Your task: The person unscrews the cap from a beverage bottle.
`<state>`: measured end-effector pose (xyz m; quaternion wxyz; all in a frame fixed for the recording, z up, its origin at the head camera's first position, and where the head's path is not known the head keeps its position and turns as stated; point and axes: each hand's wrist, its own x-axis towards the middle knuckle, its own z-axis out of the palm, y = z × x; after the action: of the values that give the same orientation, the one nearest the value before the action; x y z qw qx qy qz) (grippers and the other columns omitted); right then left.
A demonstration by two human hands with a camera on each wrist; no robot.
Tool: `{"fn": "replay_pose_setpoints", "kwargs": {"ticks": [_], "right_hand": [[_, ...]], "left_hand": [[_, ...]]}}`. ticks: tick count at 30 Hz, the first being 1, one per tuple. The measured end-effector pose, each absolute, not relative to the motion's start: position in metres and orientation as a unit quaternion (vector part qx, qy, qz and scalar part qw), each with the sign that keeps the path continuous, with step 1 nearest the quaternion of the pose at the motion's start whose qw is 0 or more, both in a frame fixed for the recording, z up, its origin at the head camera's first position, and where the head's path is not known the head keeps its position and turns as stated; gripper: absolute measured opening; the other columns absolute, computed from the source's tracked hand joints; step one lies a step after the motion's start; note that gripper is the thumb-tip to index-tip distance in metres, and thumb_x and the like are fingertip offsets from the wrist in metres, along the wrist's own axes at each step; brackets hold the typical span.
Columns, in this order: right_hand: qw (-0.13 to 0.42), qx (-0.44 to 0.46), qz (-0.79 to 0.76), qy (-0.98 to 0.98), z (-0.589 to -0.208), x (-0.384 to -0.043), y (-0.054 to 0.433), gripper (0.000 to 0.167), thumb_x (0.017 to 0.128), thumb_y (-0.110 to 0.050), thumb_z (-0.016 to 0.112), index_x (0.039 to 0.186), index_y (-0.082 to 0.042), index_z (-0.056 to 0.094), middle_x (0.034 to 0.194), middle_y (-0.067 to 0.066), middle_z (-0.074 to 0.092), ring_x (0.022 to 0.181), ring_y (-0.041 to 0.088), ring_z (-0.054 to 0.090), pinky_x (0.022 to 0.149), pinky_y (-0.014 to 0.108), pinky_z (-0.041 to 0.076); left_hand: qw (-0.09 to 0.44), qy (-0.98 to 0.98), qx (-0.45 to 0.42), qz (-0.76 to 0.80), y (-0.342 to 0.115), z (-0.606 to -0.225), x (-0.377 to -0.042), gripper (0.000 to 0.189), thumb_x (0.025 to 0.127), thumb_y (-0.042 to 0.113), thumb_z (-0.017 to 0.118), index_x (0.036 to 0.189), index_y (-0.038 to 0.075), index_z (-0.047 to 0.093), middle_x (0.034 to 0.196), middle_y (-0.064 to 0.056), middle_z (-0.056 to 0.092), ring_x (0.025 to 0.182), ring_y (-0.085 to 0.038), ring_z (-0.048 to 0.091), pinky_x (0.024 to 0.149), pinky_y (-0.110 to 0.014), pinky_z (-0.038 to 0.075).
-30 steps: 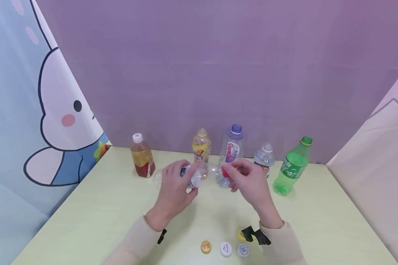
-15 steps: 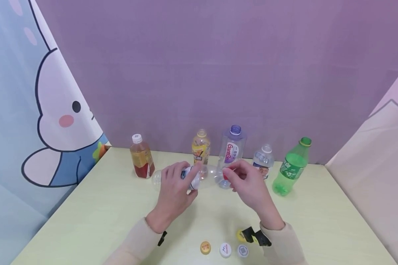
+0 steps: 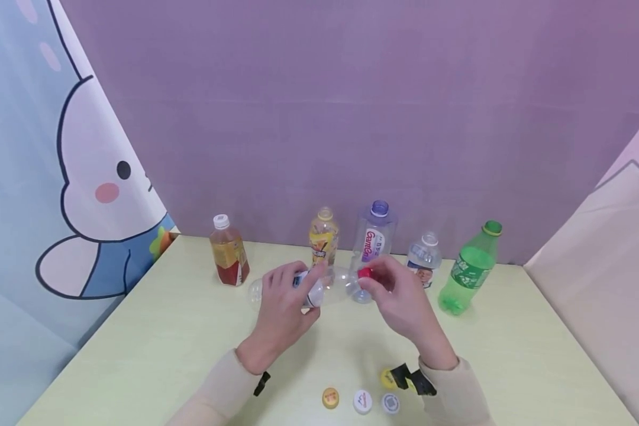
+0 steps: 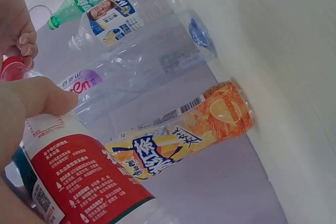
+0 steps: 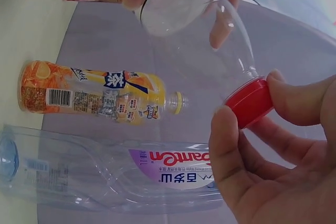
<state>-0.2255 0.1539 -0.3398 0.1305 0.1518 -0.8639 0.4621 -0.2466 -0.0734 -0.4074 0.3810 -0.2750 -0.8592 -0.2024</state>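
A clear plastic bottle [image 5: 199, 30] with a red and white label [image 4: 94, 177] lies sideways above the table, its neck toward the right. My left hand [image 3: 283, 302] grips it round the label. At the bottle's mouth sits a red cap [image 5: 251, 102], pinched between the thumb and fingers of my right hand [image 3: 399, 296]. How far the cap is threaded on, I cannot tell. Behind the hands stand an orange-labelled tea bottle [image 4: 184, 135] and a large clear Ganten bottle [image 5: 121, 171], both without caps.
At the back left stands a white-capped bottle of amber drink [image 3: 229, 254]. A small clear bottle [image 3: 425, 257] and a green bottle [image 3: 470, 269] stand at the right, uncapped. Loose caps lie near the front: an orange cap [image 3: 331, 398], a white cap [image 3: 362, 402], a grey-marked cap [image 3: 390, 403] and a yellow cap [image 3: 388, 378].
My right fingers have shifted slightly round the red cap, and more of it shows in the head view now. The left hand keeps its hold on the bottle almost unmoved.
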Motion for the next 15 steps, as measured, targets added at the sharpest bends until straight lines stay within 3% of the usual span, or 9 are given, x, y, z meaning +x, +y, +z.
{"fn": "replay_pose_setpoints", "kwargs": {"ticks": [8,15], "right_hand": [[0.173,0.215,0.442,-0.854,-0.3399,-0.2254,0.1572,0.029,0.085,0.003,0.077,0.111,-0.005,0.067,0.098,0.004,0.069,0.091,0.019,0.066,0.085,0.041,0.058],[0.189,0.215,0.440,-0.851,-0.3419,-0.2243,0.1562,0.034,0.081,0.006,0.080,0.112,-0.004,0.068,0.105,0.006,0.070,0.098,0.024,0.070,0.091,0.045,0.057]], "left_hand": [[0.363,-0.862,-0.277,-0.222,-0.0757,-0.4053,-0.2464,0.086,0.064,0.013,0.095,0.141,0.021,0.057,0.121,-0.015,0.055,0.114,-0.033,0.052,0.092,-0.052,0.040],[0.336,-0.875,-0.270,-0.221,-0.0773,-0.4037,-0.2460,0.088,0.066,0.015,0.095,0.143,0.024,0.054,0.124,-0.014,0.055,0.117,-0.032,0.051,0.094,-0.053,0.040]]}}
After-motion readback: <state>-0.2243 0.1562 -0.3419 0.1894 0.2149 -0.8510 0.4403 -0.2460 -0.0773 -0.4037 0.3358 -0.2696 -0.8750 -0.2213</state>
